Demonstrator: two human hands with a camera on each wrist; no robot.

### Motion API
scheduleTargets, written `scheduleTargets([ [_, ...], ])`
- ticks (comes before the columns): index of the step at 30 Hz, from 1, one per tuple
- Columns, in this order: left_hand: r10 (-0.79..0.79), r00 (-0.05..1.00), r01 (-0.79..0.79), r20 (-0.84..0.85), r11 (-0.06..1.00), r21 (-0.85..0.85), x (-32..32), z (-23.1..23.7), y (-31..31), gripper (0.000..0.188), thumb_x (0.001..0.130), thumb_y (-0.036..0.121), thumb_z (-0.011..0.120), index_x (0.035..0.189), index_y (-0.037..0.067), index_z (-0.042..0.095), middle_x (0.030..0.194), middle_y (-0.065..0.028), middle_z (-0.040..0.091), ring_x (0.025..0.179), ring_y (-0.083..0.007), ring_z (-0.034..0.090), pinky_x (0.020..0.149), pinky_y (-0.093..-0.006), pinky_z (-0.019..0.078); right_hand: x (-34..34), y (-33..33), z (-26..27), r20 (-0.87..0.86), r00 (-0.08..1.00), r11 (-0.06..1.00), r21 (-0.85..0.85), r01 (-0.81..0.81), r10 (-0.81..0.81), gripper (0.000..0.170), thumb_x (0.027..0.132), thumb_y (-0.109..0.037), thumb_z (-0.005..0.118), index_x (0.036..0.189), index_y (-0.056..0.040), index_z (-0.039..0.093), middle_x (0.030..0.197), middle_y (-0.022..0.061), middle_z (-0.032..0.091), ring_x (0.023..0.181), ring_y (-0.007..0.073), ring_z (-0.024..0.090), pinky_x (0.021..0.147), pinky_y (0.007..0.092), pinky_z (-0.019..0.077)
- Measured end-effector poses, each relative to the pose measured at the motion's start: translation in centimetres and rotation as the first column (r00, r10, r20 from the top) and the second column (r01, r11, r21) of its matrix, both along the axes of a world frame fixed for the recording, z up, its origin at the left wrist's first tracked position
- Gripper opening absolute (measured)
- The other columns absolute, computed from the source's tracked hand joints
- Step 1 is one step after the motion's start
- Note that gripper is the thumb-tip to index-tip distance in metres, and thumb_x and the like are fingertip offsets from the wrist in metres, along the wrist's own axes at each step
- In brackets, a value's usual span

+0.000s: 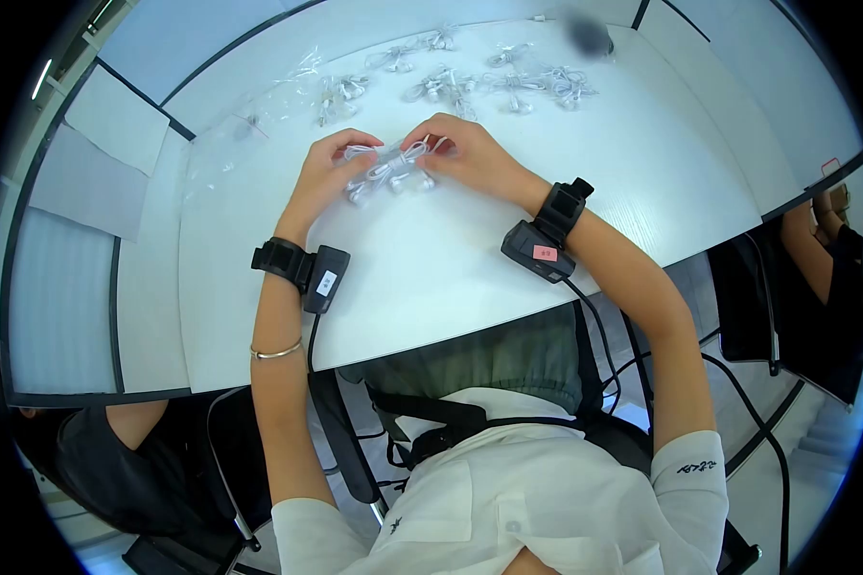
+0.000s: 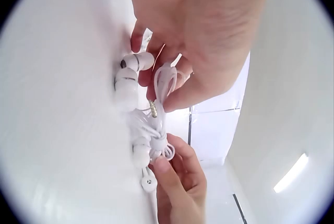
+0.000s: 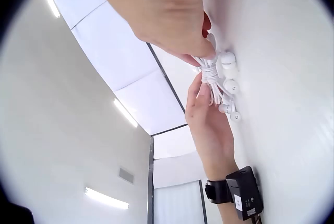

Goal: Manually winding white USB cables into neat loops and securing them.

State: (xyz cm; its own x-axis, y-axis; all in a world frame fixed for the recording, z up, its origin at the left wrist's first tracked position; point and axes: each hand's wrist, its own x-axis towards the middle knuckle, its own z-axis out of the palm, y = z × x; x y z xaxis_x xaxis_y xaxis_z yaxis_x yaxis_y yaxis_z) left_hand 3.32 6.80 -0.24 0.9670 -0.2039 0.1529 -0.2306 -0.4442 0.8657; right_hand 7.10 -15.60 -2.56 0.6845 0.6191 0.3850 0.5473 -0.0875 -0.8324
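Between both hands, low over the white table (image 1: 566,230), is a bundle of white wired earphones (image 1: 393,171). Its cable is folded into loops and wound round at the middle. My left hand (image 1: 328,177) pinches the loops at one end between thumb and fingers. At the other end my right hand (image 1: 472,161) pinches the cable, its thumb close to the winding. Several white earbuds (image 3: 229,85) hang on the table side of the bundle. A small gold-coloured plug (image 2: 153,109) shows among the loops in the left wrist view. Some fingertips are hidden behind the cable.
Several more coiled white earphones (image 1: 441,88) lie across the back of the table. Crumpled clear plastic bags (image 1: 278,91) lie at the back left. A dark blurred round thing (image 1: 588,38) is at the back right. Low white panels (image 1: 729,105) border the table.
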Motion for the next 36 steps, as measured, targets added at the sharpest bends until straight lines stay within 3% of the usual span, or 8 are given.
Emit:
scheduleTargets([
  [4,0.001,0.997,-0.006,-0.078,0.998,-0.063,0.4,-0.7,0.2,0.019,0.078,0.008,0.058,0.094,0.001,0.063,0.089,-0.0044,0.062,0.083,-0.0107,0.055,0.075,-0.0227,0.0425,0.2,0.3,-0.4,0.009,1.0,0.999,-0.036,0.027,-0.027,0.019,0.079,-0.008,0.061,0.098,-0.0061,0.061,0.093,0.0039,0.057,0.081,0.0125,0.053,0.077,0.027,0.0457],
  [10,0.019,0.989,-0.011,0.148,0.998,-0.059,0.7,-1.3,0.6,0.023,0.082,0.01,0.053,0.101,0.001,0.061,0.102,-0.0063,0.061,0.098,-0.0137,0.054,0.088,-0.0256,0.0384,-0.1,0.6,-0.3,0.01,0.998,0.998,0.013,0.06,-0.061,0.024,0.082,-0.011,0.06,0.105,-0.0069,0.057,0.1,0.0054,0.056,0.082,0.0128,0.054,0.076,0.0267,0.0456],
  [13,0.09,0.995,-0.085,0.04,0.99,-0.111,0.4,-0.5,0.0,0.024,0.083,0.011,0.052,0.103,0.001,0.06,0.107,-0.0073,0.06,0.105,-0.0157,0.052,0.094,-0.0276,0.0347,-0.2,0.5,0.0,-0.001,0.997,0.995,0.06,0.074,-0.074,0.022,0.085,-0.012,0.055,0.106,-0.0065,0.055,0.102,0.0055,0.056,0.084,0.014,0.055,0.076,0.0274,0.0448],
  [21,-0.01,0.996,-0.002,0.094,0.992,0.129,-0.6,0.2,-1.2,0.025,0.08,0.011,0.06,0.104,0.003,0.06,0.106,-0.0053,0.06,0.104,-0.0151,0.052,0.093,-0.0276,0.0359,1.8,-2.5,1.0,0.372,0.852,0.915,-0.021,0.404,-0.368,0.025,0.084,-0.011,0.052,0.109,-0.0083,0.056,0.106,0.0086,0.056,0.098,0.0215,0.054,0.084,0.0317,0.0414],
  [24,-0.007,0.992,-0.01,0.124,0.991,0.134,-0.9,0.1,-1.7,0.027,0.077,0.01,0.063,0.102,0.003,0.06,0.103,-0.0075,0.061,0.1,-0.0175,0.055,0.089,-0.0284,0.0396,2.9,-3.7,-0.1,0.467,0.808,0.873,-0.139,0.468,-0.359,0.029,0.084,-0.017,0.053,0.112,-0.012,0.056,0.115,0.0109,0.054,0.112,0.0263,0.047,0.096,0.0364,0.0348],
  [28,-0.015,0.974,-0.047,0.227,0.963,0.266,-0.2,-0.5,-1.6,0.03,0.072,0.009,0.066,0.101,0.003,0.06,0.103,-0.01,0.062,0.099,-0.0217,0.057,0.085,-0.0303,0.0432,3.2,-3.5,-1.9,0.615,0.736,0.858,-0.179,0.481,-0.284,0.028,0.082,-0.023,0.053,0.108,-0.0142,0.058,0.119,0.0089,0.053,0.11,0.0272,0.046,0.095,0.0416,0.0325],
  [32,0.057,0.852,-0.277,0.521,0.893,0.355,0.3,-1.3,-0.3,0.03,0.07,0.0,0.065,0.1,0.001,0.06,0.092,-0.0121,0.065,0.087,-0.0229,0.062,0.081,-0.03,0.0456,2.9,-3.6,-0.9,0.481,0.845,0.903,-0.216,0.371,-0.232,0.023,0.081,-0.021,0.054,0.102,-0.0132,0.06,0.11,0.0075,0.056,0.107,0.0245,0.049,0.093,0.0397,0.0337],
  [36,0.249,0.808,-0.492,0.534,0.784,0.379,0.2,-1.0,1.3,0.033,0.07,0.004,0.065,0.102,0.006,0.057,0.091,-0.0088,0.065,0.087,-0.0218,0.061,0.083,-0.0322,0.0433,2.5,-3.3,-0.7,0.411,0.887,0.936,-0.178,0.305,-0.211,0.018,0.082,-0.017,0.055,0.097,-0.0096,0.06,0.103,0.0078,0.058,0.1,0.024,0.053,0.089,0.0361,0.0387],
])
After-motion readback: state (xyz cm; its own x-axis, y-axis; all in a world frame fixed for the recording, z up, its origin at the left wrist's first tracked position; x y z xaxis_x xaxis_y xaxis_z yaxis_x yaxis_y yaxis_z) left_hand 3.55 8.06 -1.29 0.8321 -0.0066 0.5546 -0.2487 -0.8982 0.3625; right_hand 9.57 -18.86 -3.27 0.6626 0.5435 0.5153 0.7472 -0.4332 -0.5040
